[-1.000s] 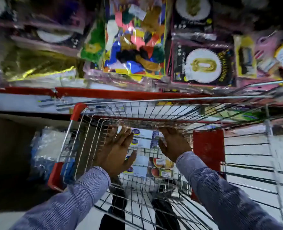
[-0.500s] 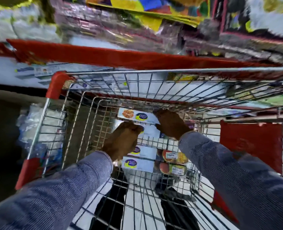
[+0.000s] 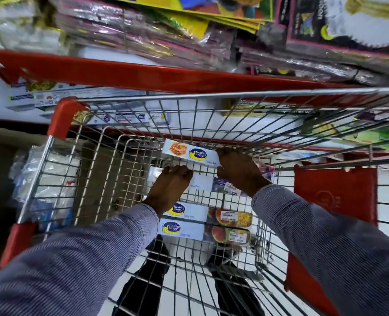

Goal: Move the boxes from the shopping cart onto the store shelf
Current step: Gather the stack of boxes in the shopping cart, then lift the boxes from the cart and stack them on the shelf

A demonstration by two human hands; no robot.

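Note:
Several long white cling-film boxes lie in the wire shopping cart. My right hand grips the right end of the farthest box, which is tilted up at the cart's far side. My left hand is curled down over the second box, fingers around its left end. Two more boxes lie side by side nearer to me, partly under my left wrist. The store shelf with its red edge runs just beyond the cart.
Packets of party goods crowd the upper shelf. A lower white shelf holds similar long boxes behind the cart's rim. The cart's red child-seat flap is at right. Wrapped goods sit low on the left.
My view has dropped closer to the cart. Both hands reached deeper; the right hand took the far box and raised it slightly, and the left hand closed over the second box.

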